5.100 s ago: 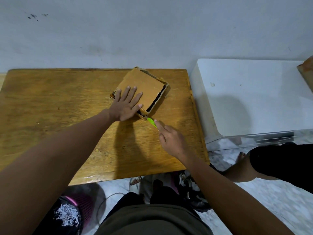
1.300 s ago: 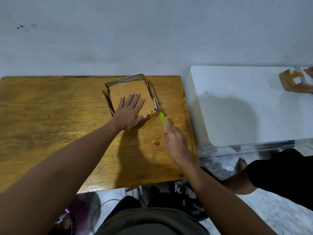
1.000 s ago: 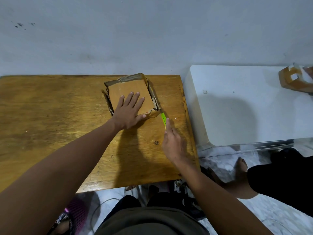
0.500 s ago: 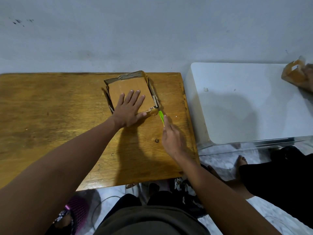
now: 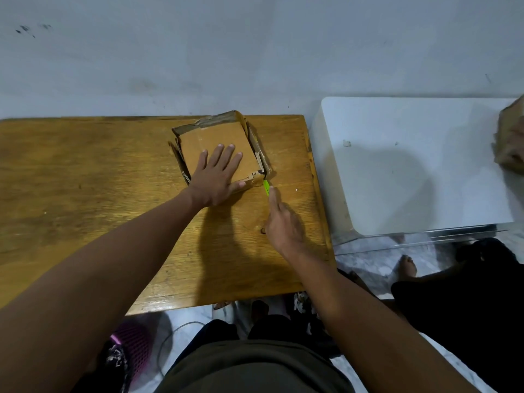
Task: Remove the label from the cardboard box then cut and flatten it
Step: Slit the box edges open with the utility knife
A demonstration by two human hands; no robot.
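A brown cardboard box (image 5: 211, 137) lies on the wooden table (image 5: 85, 180), near its far right part, with torn flaps around its sides. My left hand (image 5: 218, 177) presses flat on the box's top, fingers spread. My right hand (image 5: 282, 222) grips a green-handled cutter (image 5: 266, 187), index finger along it. The cutter's tip sits at the box's near right corner. The blade itself is hidden by the corner.
A white table (image 5: 411, 165) stands right beside the wooden one. At its far right edge another person's hand holds a piece of cardboard (image 5: 511, 143). That person's foot (image 5: 407, 266) and dark clothing are on the floor at right. A purple basket (image 5: 133, 344) sits under the table.
Five seconds ago the box lay at an angle; it now lies squarer to the table. In the last second my right hand and cutter stayed at the near right corner, shifting only slightly.
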